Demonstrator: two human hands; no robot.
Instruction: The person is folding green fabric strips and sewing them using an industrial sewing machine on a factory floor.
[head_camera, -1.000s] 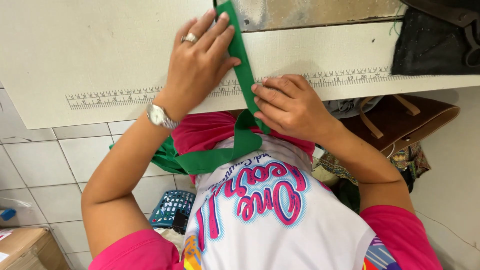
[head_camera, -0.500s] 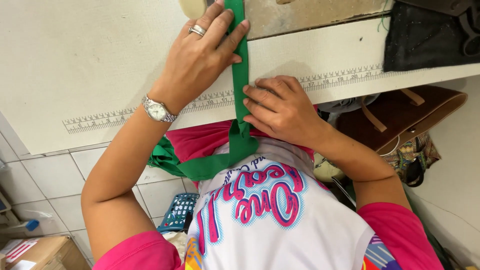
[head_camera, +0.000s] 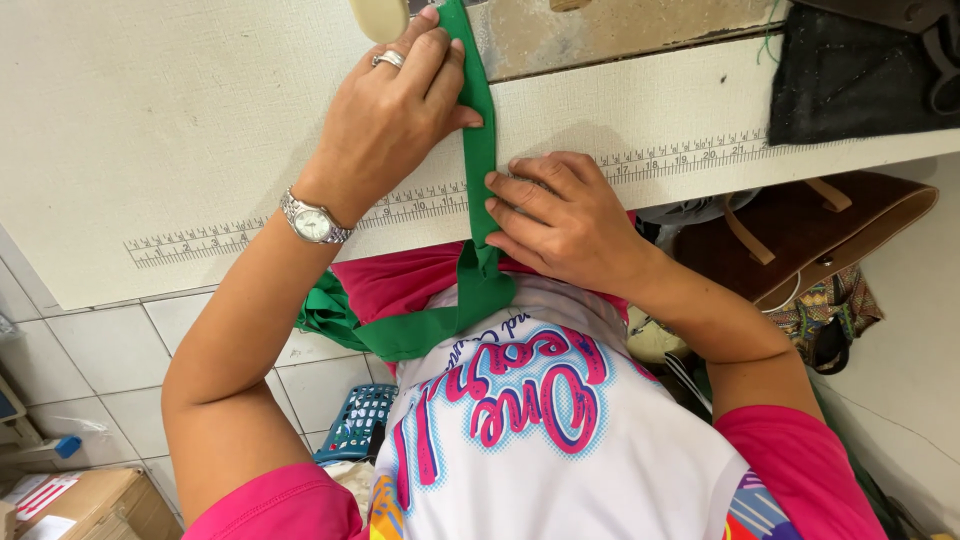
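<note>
While both hands, left (head_camera: 395, 125), right (head_camera: 560, 215), press flat, green strip (head_camera: 478, 150) crosses table edge (head_camera: 700, 175).

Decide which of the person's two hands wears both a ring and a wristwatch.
The left hand, pressing the green fabric strip flat on the white table. The right hand, lower on the strip, shows no ring or watch.

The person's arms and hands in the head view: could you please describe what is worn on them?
The left hand wears a silver-coloured ring on one finger, and a silver-coloured metal-link wristwatch with a round pale dial sits on that wrist. The right hand shows no ring or watch. Both forearms are bare; short bright pink sleeves cover the upper arms.
</note>
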